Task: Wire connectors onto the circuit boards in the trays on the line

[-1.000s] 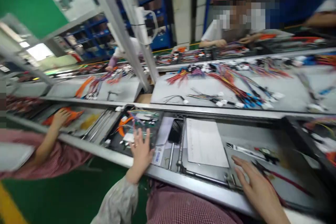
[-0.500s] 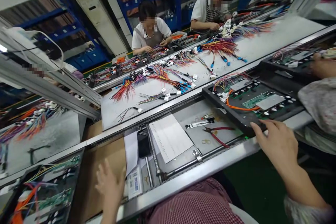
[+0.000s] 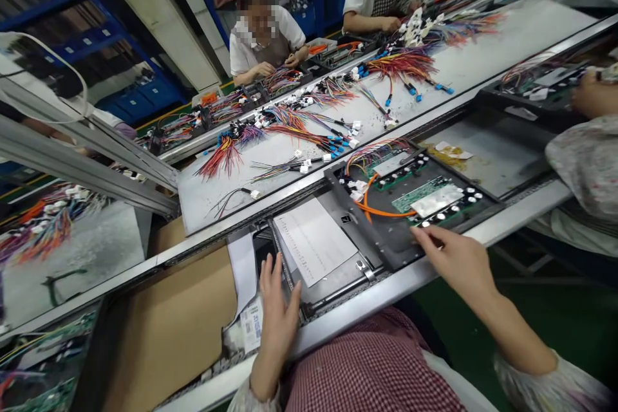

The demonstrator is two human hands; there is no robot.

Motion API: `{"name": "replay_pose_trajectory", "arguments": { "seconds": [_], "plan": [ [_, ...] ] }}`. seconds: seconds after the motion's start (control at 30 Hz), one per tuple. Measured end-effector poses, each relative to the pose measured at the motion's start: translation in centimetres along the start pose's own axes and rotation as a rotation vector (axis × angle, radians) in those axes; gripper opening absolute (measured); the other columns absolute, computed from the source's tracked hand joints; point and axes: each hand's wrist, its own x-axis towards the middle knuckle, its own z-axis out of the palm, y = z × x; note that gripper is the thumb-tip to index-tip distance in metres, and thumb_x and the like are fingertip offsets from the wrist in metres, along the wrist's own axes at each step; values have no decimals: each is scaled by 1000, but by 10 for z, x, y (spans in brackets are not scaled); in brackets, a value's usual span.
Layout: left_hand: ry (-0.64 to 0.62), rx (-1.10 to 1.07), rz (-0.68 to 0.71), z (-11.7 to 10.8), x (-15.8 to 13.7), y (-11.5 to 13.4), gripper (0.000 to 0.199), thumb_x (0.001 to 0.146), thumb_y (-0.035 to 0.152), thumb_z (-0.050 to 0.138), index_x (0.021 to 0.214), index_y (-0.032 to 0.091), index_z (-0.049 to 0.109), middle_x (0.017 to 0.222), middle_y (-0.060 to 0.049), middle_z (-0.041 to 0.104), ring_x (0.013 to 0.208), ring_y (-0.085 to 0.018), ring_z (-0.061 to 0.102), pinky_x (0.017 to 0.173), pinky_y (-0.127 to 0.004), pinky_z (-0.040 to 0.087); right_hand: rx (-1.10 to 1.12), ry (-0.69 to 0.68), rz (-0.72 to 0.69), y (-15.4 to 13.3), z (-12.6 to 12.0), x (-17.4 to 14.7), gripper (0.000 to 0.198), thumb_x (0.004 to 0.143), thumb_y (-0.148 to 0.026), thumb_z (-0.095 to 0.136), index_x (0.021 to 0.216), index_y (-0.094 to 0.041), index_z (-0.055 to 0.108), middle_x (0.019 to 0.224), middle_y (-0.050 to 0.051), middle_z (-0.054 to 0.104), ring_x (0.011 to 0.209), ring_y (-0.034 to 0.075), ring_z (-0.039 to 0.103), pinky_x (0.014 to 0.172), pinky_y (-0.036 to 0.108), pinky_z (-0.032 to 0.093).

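Note:
A black tray (image 3: 393,244) lies across the rails in front of me, with green circuit boards (image 3: 410,196), orange cables (image 3: 381,209) and thin coloured wires inside. My right hand (image 3: 458,261) is at its front wall, thumb and fingers closed on the rim. To the left of the tray, my left hand (image 3: 277,315) is open, fingers spread, above the rail near a white sheet of paper (image 3: 313,241). It partly covers a small white box (image 3: 251,328) with blue print. Nothing shows in the left hand.
A brown cardboard sheet (image 3: 178,315) lies at the left, with another tray of boards (image 3: 53,341) beyond it. Bundles of coloured wires (image 3: 299,132) lie on the raised white shelf. Two co-workers sit opposite; another person's hand (image 3: 591,93) is at a tray on the right.
The black tray has slid left along the rails with my right hand, covering the spot where red-handled pliers lay. My left hand has moved right, from the cardboard to beside the paper.

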Motion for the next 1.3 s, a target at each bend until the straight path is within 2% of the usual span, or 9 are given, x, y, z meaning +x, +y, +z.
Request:
{"name": "replay_pose_trajectory", "arguments": {
  "seconds": [0.23,0.43,0.53,0.67,0.8,0.97,1.1,1.23,1.3],
  "plan": [
    [-94,-3,136,2,2,33,61,98,40,49,154,31,27,166,-9,15,154,-28,9,122,-56,18,466,-568,-333,-61,11,-37,34,92,-51,52,105,-26,72,96,3,76,76,18,71,58,26,52],
    [-197,203,296,3,3,38,90,81,46,72,155,24,26,166,-18,2,152,-42,-4,117,-68,14,365,-442,-567,-81,15,46,41,91,-56,53,117,-29,68,94,4,76,69,22,70,57,32,54],
    [-260,280,301,1,1,31,92,75,22,71,155,23,27,166,-19,4,152,-43,-1,117,-68,16,230,-417,-734,-139,37,112,42,92,-48,52,126,-25,62,103,7,75,75,24,70,66,36,53],
    [-268,280,304,-2,0,26,92,69,13,64,154,21,29,166,-18,8,152,-41,1,118,-65,18,-154,-331,-1034,-249,99,171,44,95,-30,46,136,-17,54,124,16,65,95,28,66,72,37,50],
    [-287,275,303,-3,1,23,88,71,18,64,153,21,32,165,-19,11,152,-42,6,118,-64,18,-336,-407,-1323,-331,165,176,49,87,-5,50,133,-19,58,128,17,61,100,23,61,74,31,46],
    [-308,289,292,-2,3,23,84,72,19,64,151,21,36,163,-19,19,152,-42,8,118,-65,19,-367,-491,-1457,-361,200,167,19,88,-3,54,95,-12,69,125,12,63,106,18,56,79,27,42],
    [-303,278,312,-2,5,22,81,74,18,64,151,20,37,162,-20,21,152,-43,7,118,-65,16,-370,-468,-1454,-359,163,190,23,96,-7,46,104,-8,67,116,10,66,115,20,53,89,32,40],
    [-255,109,331,-5,5,17,75,82,18,61,152,23,33,162,-16,23,152,-39,11,120,-64,16,-169,-185,-1353,-322,67,188,41,103,-14,25,125,-5,58,122,8,61,115,18,56,90,30,42],
    [-167,-128,308,-8,5,16,71,89,21,59,153,28,28,160,-14,29,150,-34,22,119,-59,23,-109,-205,-1269,-283,20,160,53,104,-20,12,127,-3,56,116,7,62,108,15,61,83,27,44]
  ]
}}
